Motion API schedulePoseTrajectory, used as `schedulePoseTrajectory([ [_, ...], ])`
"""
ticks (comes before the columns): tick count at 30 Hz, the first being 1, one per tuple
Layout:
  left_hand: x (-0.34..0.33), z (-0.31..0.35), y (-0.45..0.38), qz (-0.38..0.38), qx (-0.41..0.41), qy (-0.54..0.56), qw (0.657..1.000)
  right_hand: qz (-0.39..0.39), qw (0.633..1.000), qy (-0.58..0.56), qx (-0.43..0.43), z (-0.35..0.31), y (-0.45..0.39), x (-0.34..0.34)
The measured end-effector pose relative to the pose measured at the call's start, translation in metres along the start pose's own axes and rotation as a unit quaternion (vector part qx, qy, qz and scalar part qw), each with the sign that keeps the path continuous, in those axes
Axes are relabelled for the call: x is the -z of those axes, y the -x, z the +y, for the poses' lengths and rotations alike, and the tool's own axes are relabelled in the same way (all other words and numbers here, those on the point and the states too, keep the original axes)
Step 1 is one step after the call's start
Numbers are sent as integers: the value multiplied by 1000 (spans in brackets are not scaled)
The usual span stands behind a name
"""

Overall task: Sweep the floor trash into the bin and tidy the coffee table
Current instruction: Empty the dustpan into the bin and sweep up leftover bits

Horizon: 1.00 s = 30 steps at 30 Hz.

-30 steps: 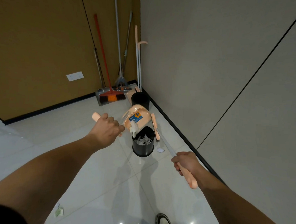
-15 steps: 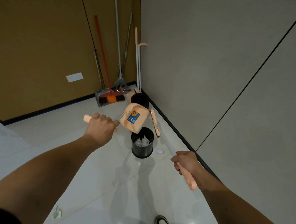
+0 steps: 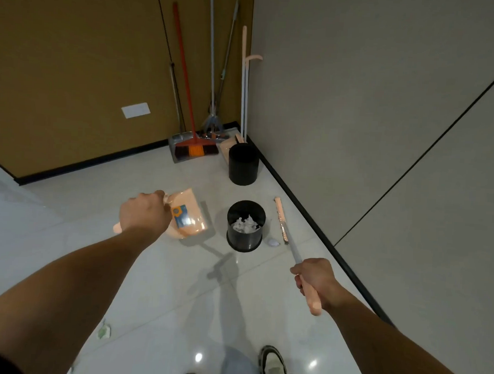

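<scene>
Bin (image 3: 245,226): holds white scraps; one scrap (image 3: 273,242) lies beside it. My left hand (image 3: 144,214) grips dustpan (image 3: 188,216), right hand (image 3: 315,277) grips broom (image 3: 281,223); careless sweeping could topple the bin.

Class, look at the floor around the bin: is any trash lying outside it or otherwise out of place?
Yes. A white scrap lies on the floor just right of the bin, beside the broom. A greenish wrapper lies farther back, near the left arm.

glossy pale tiled floor (image 3: 66,234) meets an ochre wall (image 3: 60,62) and grey wall (image 3: 359,92).
</scene>
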<state>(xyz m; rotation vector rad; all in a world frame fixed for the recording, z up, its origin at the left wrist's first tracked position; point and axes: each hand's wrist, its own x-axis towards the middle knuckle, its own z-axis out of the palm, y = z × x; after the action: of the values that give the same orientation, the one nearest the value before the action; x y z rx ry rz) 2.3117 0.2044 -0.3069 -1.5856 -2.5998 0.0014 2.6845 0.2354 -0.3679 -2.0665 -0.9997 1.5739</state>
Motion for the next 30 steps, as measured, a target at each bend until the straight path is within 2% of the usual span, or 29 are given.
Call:
schedulePoseTrajectory([
  [5, -46, -16, 23, -38, 26, 19, 999, 11, 998, -3, -54, 23, -9, -5],
  [10, -86, 0, 45, -88, 36, 39, 995, 5, 995, 41, -92, 23, -36, 4],
  [17, -115, 75, 58, -129, 95, 58, 985, -20, 992, 120, -30, -13, -154, 20],
  [24, -129, 179, 63, -173, 164, 78, 968, -61, 973, 222, -20, -56, -275, 41],
  [30, -140, 199, 56, -152, 199, 57, 967, -122, 947, 293, -59, -43, -308, 61],
])
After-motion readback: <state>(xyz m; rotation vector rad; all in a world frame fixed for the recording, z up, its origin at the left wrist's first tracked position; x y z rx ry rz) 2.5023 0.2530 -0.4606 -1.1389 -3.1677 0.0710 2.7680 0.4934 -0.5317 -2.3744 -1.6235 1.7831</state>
